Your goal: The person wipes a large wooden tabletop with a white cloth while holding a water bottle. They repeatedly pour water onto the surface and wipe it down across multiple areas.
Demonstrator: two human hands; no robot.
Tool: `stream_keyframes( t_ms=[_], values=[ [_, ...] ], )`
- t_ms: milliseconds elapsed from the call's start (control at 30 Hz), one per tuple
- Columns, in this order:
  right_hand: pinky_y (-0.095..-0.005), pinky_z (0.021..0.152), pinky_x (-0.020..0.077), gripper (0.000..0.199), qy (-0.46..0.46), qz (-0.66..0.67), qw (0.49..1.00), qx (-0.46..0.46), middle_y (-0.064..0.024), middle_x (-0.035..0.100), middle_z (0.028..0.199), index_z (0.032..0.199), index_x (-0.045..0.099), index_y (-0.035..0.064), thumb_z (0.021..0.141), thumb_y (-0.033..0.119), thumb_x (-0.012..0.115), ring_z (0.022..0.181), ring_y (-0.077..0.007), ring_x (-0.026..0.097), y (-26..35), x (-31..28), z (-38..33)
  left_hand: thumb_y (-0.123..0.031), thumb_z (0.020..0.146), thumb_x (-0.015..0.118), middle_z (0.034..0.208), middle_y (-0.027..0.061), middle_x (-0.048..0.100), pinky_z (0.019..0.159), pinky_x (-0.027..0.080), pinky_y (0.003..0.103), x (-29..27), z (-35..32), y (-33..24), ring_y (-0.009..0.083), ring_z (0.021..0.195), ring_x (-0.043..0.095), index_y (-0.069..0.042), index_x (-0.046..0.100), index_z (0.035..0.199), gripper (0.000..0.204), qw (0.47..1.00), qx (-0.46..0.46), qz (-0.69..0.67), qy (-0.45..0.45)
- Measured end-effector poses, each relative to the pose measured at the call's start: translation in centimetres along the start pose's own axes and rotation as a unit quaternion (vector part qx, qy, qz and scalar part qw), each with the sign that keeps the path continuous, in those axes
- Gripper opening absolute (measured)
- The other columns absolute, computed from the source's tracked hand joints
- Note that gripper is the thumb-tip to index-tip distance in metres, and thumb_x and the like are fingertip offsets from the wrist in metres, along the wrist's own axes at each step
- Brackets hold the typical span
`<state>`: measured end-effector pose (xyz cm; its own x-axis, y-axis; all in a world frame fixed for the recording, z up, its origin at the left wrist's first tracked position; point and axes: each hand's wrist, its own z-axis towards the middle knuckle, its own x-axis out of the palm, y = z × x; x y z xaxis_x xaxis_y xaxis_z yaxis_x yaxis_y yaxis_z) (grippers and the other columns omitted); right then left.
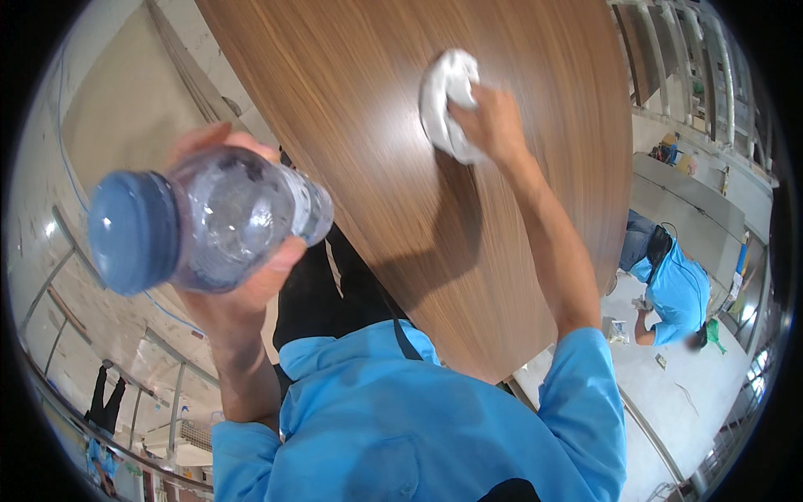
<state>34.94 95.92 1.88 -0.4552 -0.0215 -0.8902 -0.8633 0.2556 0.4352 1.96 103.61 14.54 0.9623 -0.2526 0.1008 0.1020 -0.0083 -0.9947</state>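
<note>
My left hand (242, 293) is wrapped round a clear plastic bottle (242, 217) with a blue cap, raised close to the camera at the left. The bottle is tilted on its side, its cap pointing left; some fingers are hidden behind it. Farther out, my right hand (493, 121) presses a bunched white cloth (443, 105) onto a brown wood-grain panel (360, 117). The cloth covers part of the fingers, and its outline is slightly blurred. A shadow of my arm falls across the panel below the cloth.
At the right, a co-worker in a blue shirt (676, 289) bends over a pale surface (669, 381) with small items on it. White metal racks (698, 75) stand at the upper right. Metal rails (176, 393) run along the lower left, where another person (102, 418) appears small.
</note>
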Motion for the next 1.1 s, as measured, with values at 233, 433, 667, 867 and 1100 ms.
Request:
stream_keyframes(
  t_ms=[233,433,667,867,1100],
  values=[
    [-0.0453,0.065,0.0532,0.019,0.034,0.048,0.997,0.049,-0.0201,0.072,0.076,0.091,0.076,0.0045,0.086,0.023,0.077,0.067,-0.0348,0.071,4.7,1.9,-1.6,-0.023,0.068,0.093,0.114,0.0125,0.065,0.089,0.055,0.032,-5.8,0.0,-0.3,0.0195,0.099,0.065,0.003,0.053,0.133,0.080,1.000,-0.004,0.001,-0.029],
    [-0.0467,0.066,0.0535,0.026,0.022,0.034,0.995,0.089,-0.0218,0.072,0.078,0.085,0.074,0.0018,0.087,0.027,0.076,0.068,-0.0362,0.070,6.8,3.4,-0.2,-0.022,0.068,0.094,0.115,0.0126,0.065,0.090,0.055,0.032,-8.0,-0.9,-1.0,0.0200,0.103,0.065,0.004,0.051,0.135,0.084,1.000,0.008,-0.008,-0.020],
    [-0.0442,0.061,0.0524,0.029,0.012,0.004,0.995,0.094,-0.0221,0.073,0.077,0.082,0.072,-0.0031,0.084,0.025,0.075,0.065,-0.0341,0.070,7.1,4.5,0.9,-0.017,0.066,0.094,0.120,0.0131,0.063,0.089,0.056,0.032,-9.4,-0.8,-0.7,0.0205,0.107,0.065,0.003,0.052,0.137,0.085,0.999,-0.013,-0.034,-0.015],
    [-0.0424,0.056,0.0496,0.036,0.077,0.104,0.972,0.194,-0.0170,0.069,0.065,0.079,0.073,-0.0048,0.084,0.031,0.077,0.062,-0.0178,0.068,5.8,4.2,0.2,-0.025,0.073,0.088,0.115,0.0155,0.064,0.090,0.056,0.035,-8.6,0.1,-0.6,0.0227,0.105,0.065,0.002,0.048,0.139,0.081,1.000,0.018,-0.004,-0.014],
    [-0.0373,0.064,0.0543,0.027,0.082,0.210,0.956,0.186,-0.0080,0.075,0.083,0.092,0.075,-0.0044,0.092,0.023,0.071,0.073,-0.0158,0.070,4.9,3.2,-0.4,-0.024,0.073,0.087,0.115,0.0156,0.063,0.091,0.056,0.036,-7.7,0.7,-0.2,0.0236,0.107,0.064,0.002,0.049,0.139,0.080,0.999,0.049,-0.006,0.006]
  ],
)
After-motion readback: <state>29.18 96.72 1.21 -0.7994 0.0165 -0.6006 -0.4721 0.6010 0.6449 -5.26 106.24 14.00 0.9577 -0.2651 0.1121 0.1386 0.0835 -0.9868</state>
